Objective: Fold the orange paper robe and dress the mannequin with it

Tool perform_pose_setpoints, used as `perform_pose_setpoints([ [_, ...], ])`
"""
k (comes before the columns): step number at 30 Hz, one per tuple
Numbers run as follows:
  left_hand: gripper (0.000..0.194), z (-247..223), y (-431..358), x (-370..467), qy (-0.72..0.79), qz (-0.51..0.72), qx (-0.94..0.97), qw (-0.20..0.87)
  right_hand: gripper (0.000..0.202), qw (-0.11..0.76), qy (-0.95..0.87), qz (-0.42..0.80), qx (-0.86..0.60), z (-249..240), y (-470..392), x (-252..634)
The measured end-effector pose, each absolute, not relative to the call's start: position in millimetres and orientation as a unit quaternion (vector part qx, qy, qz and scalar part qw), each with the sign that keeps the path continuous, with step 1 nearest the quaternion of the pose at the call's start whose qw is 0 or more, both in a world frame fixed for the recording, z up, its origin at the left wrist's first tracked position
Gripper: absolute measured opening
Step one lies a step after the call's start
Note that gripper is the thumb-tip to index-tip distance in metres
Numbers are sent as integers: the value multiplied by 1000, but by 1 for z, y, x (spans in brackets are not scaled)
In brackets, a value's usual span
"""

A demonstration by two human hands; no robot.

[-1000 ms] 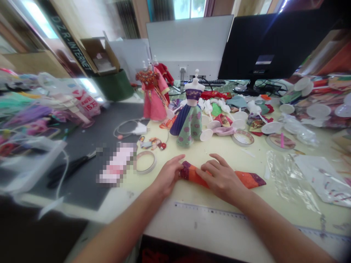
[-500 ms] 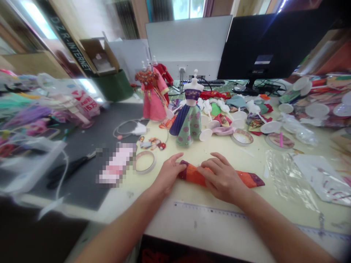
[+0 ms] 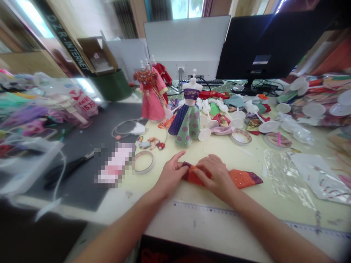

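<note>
Orange cloth (image 3: 242,178), left hand (image 3: 170,175) splayed against one end, grip unclear, right hand (image 3: 216,177) curled, gripping its middle

On my feed I read "DZR-INTERNET" in pale capitals running down the dark slanting panel (image 3: 65,42), behind and left of the green bin (image 3: 111,87). In front and left of that bin, the plastic bag (image 3: 83,104) carries red print: I make out what looks like "15万", the rest too blurred. Right of the bin, the black monitor's pale sticker (image 3: 261,59) and the nearer ruler's (image 3: 205,209) figures stay illegible to me.
</note>
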State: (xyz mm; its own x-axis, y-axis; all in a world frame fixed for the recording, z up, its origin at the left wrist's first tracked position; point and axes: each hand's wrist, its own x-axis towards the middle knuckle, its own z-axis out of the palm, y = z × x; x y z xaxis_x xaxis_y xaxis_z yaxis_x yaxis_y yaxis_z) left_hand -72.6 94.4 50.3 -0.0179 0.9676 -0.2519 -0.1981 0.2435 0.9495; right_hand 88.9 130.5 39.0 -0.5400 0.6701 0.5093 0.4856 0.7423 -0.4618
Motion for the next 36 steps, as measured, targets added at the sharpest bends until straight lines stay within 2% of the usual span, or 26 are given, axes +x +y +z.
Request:
perform_pose_setpoints([
  [5, 62, 51, 92, -70, 521, 479, 415, 572, 22, 334, -853, 182, -357, 34, 132, 86],
  [10, 60, 51, 92, -70, 542, 478, 422, 548, 24, 324, -870, 158, -336, 32, 133, 88],
  [16, 52, 46, 94, -71, 557, 486, 449, 502, 17, 301, -896, 137, -295, 33, 133, 90],
  [19, 49, 44, 96, -74, 591, 475, 463, 458, 10, 324, -880, 128, -322, 39, 141, 100],
  [22, 49, 40, 97, -80, 624, 454, 486, 410, 16, 359, -842, 116, -385, 51, 152, 118],
  [26, 55, 35, 95, -89, 638, 416, 526, 378, 14, 316, -839, 95, -433, 64, 156, 145],
  [30, 59, 39, 85, -96, 648, 352, 575, 355, 15, 253, -877, 35, -407, 62, 140, 174],
  [32, 56, 43, 77, -98, 658, 318, 617, 292, 16, 220, -896, 29, -386, 57, 128, 187],
  [36, 44, 48, 65, -91, 606, 266, 745, 79, 17, 174, -918, 18, -356, 48, 112, 205],
])
